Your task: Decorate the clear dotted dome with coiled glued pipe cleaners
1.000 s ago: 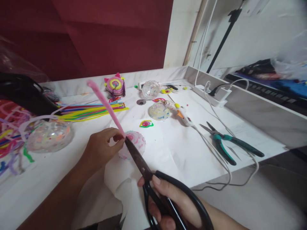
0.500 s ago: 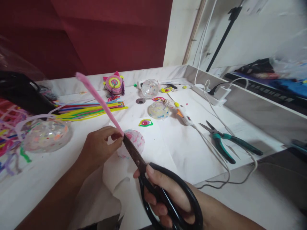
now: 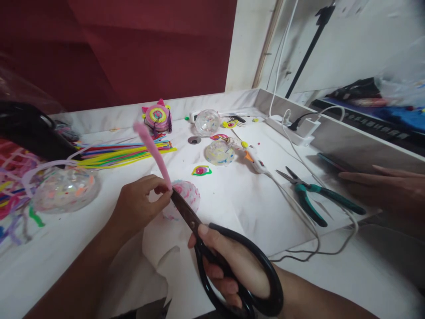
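Observation:
Between its thumb and fingertips, my left hand (image 3: 142, 199) pinches the lower end of a fuzzy pink strip (image 3: 154, 153), which stands up and leans left. Black-handled scissors (image 3: 191, 219) are gripped in my right hand (image 3: 229, 261); their blade tips meet the strip's lower end at my left fingertips. Behind the blades, a clear, pink-speckled round piece (image 3: 187, 195) lies on white paper (image 3: 215, 208), partly hidden. Just beyond it is a small eye-shaped piece (image 3: 201, 170) with a green and yellow outline.
Green-handled pliers (image 3: 310, 190) and a glue gun (image 3: 254, 159) with its cord lie at right. Colourful fuzzy sticks (image 3: 129, 153) and a clear dome (image 3: 66, 188) are at left. A power strip (image 3: 292, 133) sits behind. Another person's hand (image 3: 381, 186) is at the right edge.
The pink strip's upper end has swung right and down, so it stands steeper. My right hand has shifted slightly with the scissors. Another person's hand and a dark flat object have appeared at right.

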`<state>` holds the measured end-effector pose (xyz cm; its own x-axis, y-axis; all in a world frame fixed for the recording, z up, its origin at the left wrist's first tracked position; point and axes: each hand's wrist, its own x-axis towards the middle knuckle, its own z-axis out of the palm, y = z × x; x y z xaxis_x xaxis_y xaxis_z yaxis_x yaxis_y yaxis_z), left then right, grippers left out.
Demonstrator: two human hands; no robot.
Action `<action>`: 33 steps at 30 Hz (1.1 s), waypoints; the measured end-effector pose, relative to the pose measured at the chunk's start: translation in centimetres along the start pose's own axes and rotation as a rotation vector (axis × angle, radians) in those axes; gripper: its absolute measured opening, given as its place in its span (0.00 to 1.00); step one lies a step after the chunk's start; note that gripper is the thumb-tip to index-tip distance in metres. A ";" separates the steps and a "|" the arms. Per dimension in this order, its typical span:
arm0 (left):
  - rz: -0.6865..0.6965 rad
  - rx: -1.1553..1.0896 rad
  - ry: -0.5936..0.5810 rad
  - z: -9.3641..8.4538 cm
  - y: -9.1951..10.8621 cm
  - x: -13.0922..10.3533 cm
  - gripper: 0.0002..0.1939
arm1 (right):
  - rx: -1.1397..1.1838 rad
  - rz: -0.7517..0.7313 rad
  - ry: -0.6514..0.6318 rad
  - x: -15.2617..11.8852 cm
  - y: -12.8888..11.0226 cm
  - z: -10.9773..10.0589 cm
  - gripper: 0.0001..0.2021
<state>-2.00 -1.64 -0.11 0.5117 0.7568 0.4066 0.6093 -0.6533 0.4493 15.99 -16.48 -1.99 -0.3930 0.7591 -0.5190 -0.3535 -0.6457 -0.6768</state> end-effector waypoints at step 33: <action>-0.095 0.026 -0.017 0.0 0.0 0.1 0.11 | 0.067 0.171 -0.125 1.4 -2.5 -0.4 0.28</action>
<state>-1.93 -1.53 -0.09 0.4612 0.8156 0.3493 0.6707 -0.5782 0.4645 16.62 -13.79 -1.20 -0.5525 0.6245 -0.5521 -0.3264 -0.7715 -0.5461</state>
